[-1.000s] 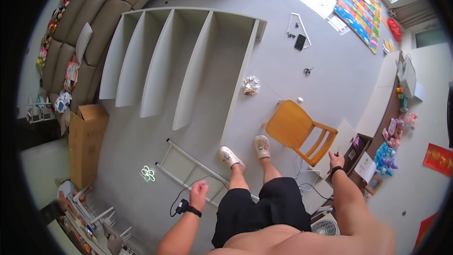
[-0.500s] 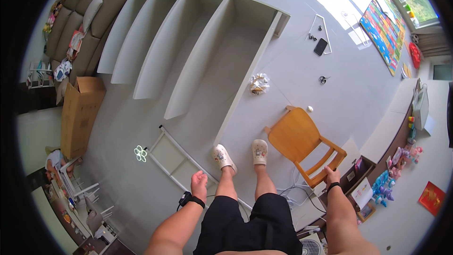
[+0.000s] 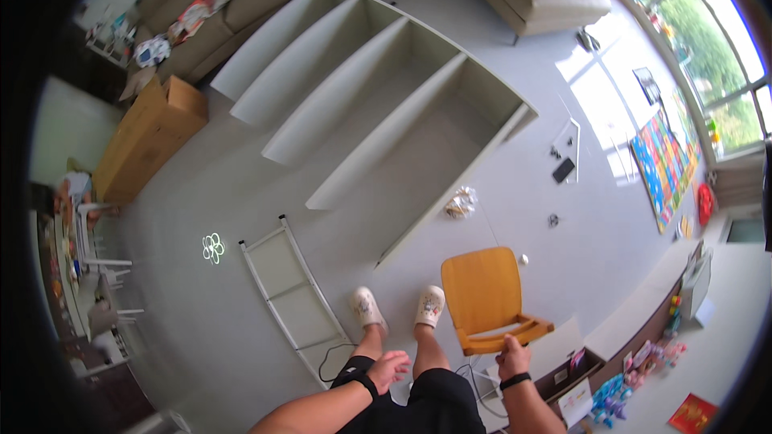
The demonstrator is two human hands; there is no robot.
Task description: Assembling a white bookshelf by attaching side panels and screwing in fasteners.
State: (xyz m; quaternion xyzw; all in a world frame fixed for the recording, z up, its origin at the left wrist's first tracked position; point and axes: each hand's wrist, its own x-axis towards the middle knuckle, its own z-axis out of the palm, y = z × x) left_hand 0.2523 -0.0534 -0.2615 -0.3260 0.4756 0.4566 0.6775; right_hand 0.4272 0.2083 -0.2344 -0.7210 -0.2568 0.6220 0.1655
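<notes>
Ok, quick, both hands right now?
Left hand: loosely open, nothing seen in it.
Right hand: closed, at the backrest of the wooden chair; whether it grips it can't be told.

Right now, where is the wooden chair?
In the head view, the wooden chair is right of the cream clogs, with the right hand at its backrest.

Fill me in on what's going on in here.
The person's right hand is at the back of a wooden chair; whether it grips is hard to tell. The left hand is free, fingers loosely open, nothing visible in it. Ahead, a pale shelf unit sits on the floor, and a white frame lies left of the shoes.
</notes>
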